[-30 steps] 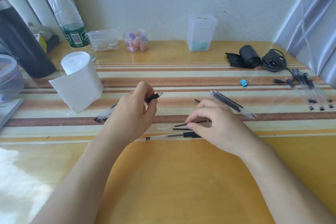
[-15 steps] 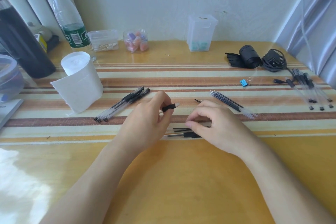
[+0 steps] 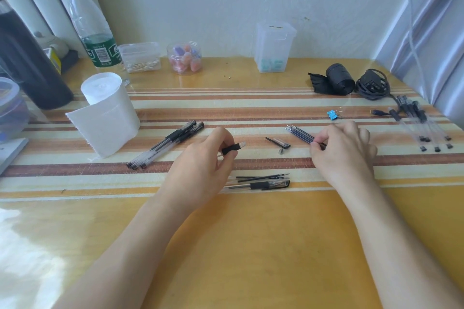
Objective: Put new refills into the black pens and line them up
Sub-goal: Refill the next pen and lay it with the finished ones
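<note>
My left hand grips a clear pen barrel with a black grip, its open front end pointing right. My right hand pinches the near end of a bundle of new refills lying on the striped mat. A black pen cap and a small tip piece rest between my hands. Nearer to me lie two loose refills and a capped pen. Three capped black pens lie side by side on the left.
A tissue roll stands left of the pens. At the right edge lie several more clear pens, a blue binder clip, a black bag roll and a coiled cable. Bottle and small containers line the wall.
My right hand let go of the refill near the front and moved up and right onto the refill bundle. My left hand carried the barrel rightward from the pen row.
</note>
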